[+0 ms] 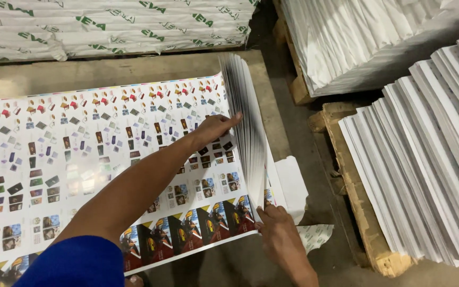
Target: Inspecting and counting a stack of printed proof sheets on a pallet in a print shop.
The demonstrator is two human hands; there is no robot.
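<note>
The left hand (214, 127) presses against the lifted edges of a stack of printed sheets (102, 154), while the right hand (280, 234) grips their near corner.

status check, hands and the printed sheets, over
Left hand pressed against the lifted sheet edges. Right hand pinching the near corner of the printed stack. Edges fanned upright. Paper scrap lies beside the right hand.

Left arm outstretched, right hand (280, 234) pinching

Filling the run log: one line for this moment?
left hand: pressing fanned sheet edges | right hand: lifting stack corner | printed sheets: flat on table
</note>
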